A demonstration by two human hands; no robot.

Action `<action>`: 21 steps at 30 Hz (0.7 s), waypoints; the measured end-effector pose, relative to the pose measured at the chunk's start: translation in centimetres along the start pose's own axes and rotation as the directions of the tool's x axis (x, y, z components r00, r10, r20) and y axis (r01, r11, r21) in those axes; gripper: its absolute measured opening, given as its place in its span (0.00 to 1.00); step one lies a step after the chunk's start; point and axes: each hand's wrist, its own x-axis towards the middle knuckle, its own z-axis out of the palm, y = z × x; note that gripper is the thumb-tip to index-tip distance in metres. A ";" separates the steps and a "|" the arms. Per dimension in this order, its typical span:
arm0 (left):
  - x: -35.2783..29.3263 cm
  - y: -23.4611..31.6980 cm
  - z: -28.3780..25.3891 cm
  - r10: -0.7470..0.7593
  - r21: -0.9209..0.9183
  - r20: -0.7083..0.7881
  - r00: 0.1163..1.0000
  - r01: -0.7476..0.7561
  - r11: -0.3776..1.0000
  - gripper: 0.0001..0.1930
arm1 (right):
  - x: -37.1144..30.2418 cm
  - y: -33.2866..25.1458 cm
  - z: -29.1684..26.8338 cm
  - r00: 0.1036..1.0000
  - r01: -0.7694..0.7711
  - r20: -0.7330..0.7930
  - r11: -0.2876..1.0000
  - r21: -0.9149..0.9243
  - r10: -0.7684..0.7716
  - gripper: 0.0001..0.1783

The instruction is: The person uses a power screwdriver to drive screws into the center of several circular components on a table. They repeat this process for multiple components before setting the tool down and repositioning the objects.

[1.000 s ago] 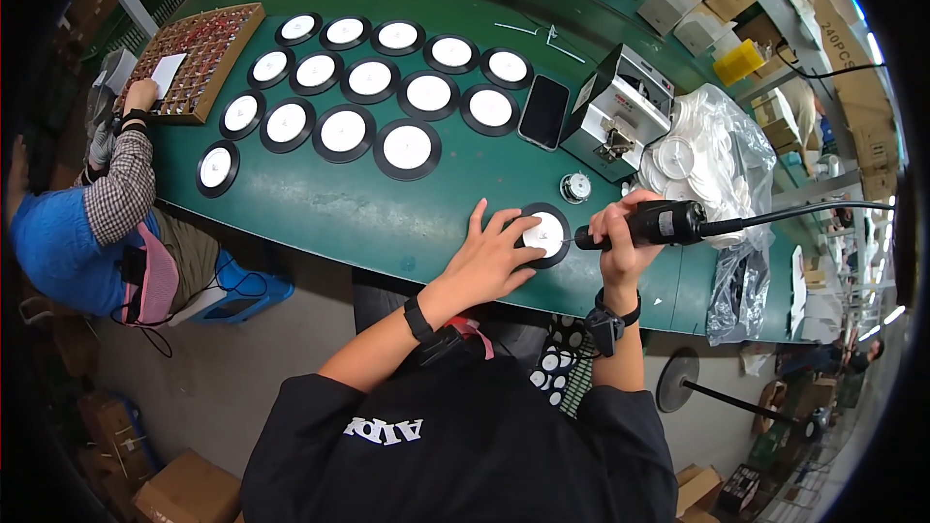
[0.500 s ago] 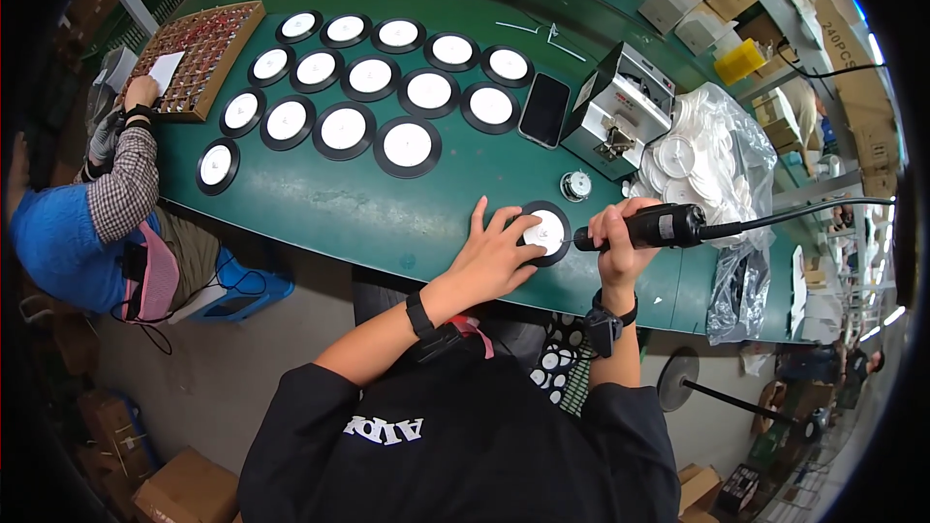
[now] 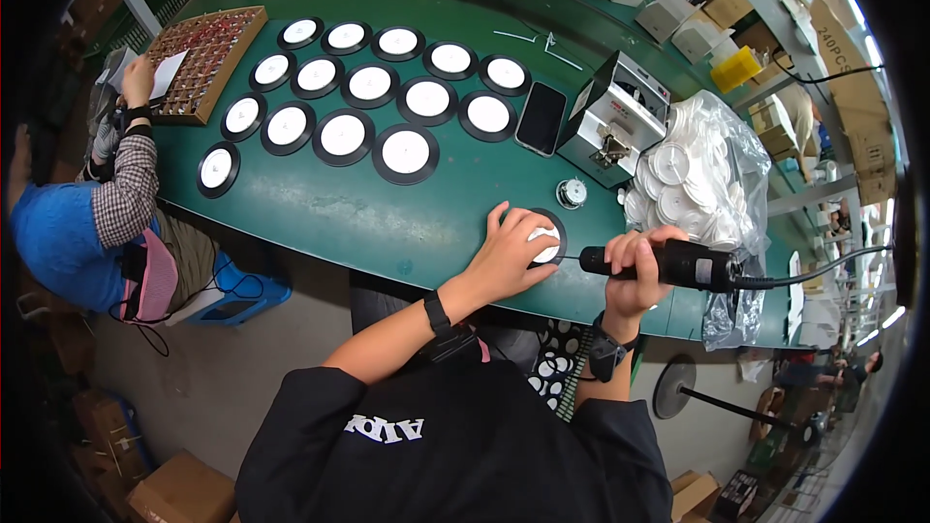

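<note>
"Black-rimmed disc [image 3: 550, 253], where?"

"On the green table [image 3: 450, 208], between nine and ten o'clock from the right hand [image 3: 635, 269]."

"Hands?"

"Right grasps a corded driver [image 3: 697, 266]; left hand [image 3: 506, 258] curls over the disc, grip unclear."

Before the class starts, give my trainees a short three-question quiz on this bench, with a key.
1. Which of the wearer's hands grips the black driver?
2. True or false: the phone lies left of the machine.
3. What is the left hand resting on?
A) the phone
B) a black-rimmed disc
C) the plastic bag

Key: 1. The right hand; 2. True; 3. B.
</note>
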 end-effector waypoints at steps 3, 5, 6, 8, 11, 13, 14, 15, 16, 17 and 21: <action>0.2 0.1 -0.3 0.086 -0.040 0.007 0.996 -0.085 0.996 0.13 | -0.4 -0.3 -0.3 1.000 -0.009 0.011 0.999 0.038 0.008 0.13; 0.1 -0.2 -0.1 0.096 -0.043 0.000 0.995 -0.096 0.994 0.12 | -0.6 -0.4 -0.4 1.000 -0.014 0.017 0.998 0.056 0.013 0.14; 0.1 -0.4 -0.1 0.109 -0.045 -0.009 0.994 -0.109 0.993 0.11 | -0.6 -0.4 -0.3 1.000 -0.014 0.002 0.998 0.054 0.014 0.14; 0.1 -0.4 -0.1 0.123 -0.047 -0.017 0.992 -0.124 0.991 0.10 | -0.6 -0.4 -0.2 1.000 -0.013 -0.025 0.999 0.049 0.015 0.14; 0.1 -0.3 -0.1 0.112 -0.063 -0.019 0.994 -0.113 0.992 0.08 | -0.6 -0.4 -0.3 1.000 -0.012 -0.014 0.998 0.060 0.012 0.14; 0.0 -0.4 0.0 0.105 -0.060 -0.026 0.994 -0.107 0.992 0.09 | -0.6 -0.5 -0.3 1.000 -0.012 -0.007 0.998 0.066 0.013 0.14; 0.0 -0.4 0.0 0.099 -0.058 -0.033 0.995 -0.101 0.993 0.09 | -0.6 -0.5 -0.2 1.000 -0.012 -0.004 0.998 0.065 0.012 0.14; -0.1 -0.5 0.0 0.093 -0.057 -0.039 0.995 -0.095 0.994 0.10 | -0.6 -0.6 -0.2 1.000 -0.011 -0.001 0.998 0.063 0.011 0.14; 0.0 -0.4 0.0 0.093 -0.057 -0.038 0.995 -0.095 0.994 0.10 | -0.6 -0.6 -0.2 1.000 -0.010 0.001 0.998 0.060 0.010 0.14; -0.1 -0.4 -0.1 0.093 -0.053 -0.032 0.995 -0.095 0.994 0.10 | -0.7 -0.6 -0.2 1.000 -0.010 0.000 0.998 0.059 0.010 0.14; 0.0 -0.1 -0.3 0.097 -0.033 -0.019 0.995 -0.097 0.995 0.11 | -0.7 -0.7 -0.3 1.000 -0.021 0.008 0.997 0.070 0.020 0.14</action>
